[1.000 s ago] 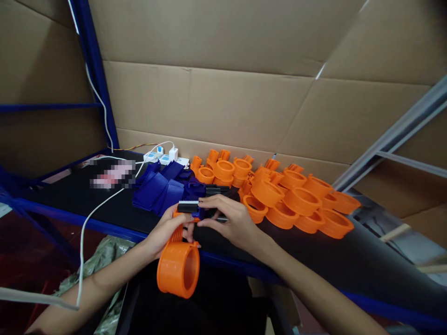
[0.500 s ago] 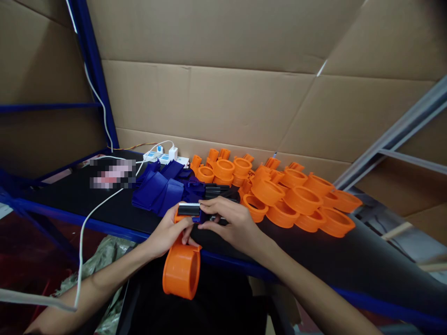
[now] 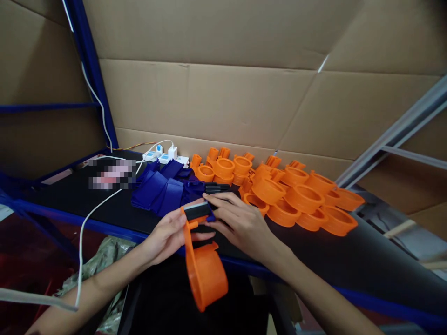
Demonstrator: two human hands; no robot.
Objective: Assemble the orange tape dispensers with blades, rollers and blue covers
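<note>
Centre of the frame, low: both hands are working on one orange tape dispenser (image 3: 204,270), which is hanging just in front of the blue front rail (image 3: 104,227) of the workbench.

The left hand (image 3: 166,236) is gripping the dispenser's neck from the left, fingers curled around it, thumb lying across the front. The round spool housing is tilting down and to the right, below both hands.

The right hand (image 3: 240,224) is coming in from the right, fingers partly closed and pinching the black-and-silver cutter head (image 3: 196,210) at the dispenser's top; a small blue piece is showing beside the fingertips. How firmly it is gripping I cannot tell.

Behind the hands, centre-left: a heap of dark blue plastic parts (image 3: 162,188) is lying on the black benchtop (image 3: 70,197). To its right, a large pile of orange spool housings (image 3: 296,200) is spreading toward the right of the frame.

Upper left of the bench: a white power strip (image 3: 164,156) is sitting against the cardboard backing (image 3: 223,102), with a white cable (image 3: 87,218) trailing down to the lower left.
</note>
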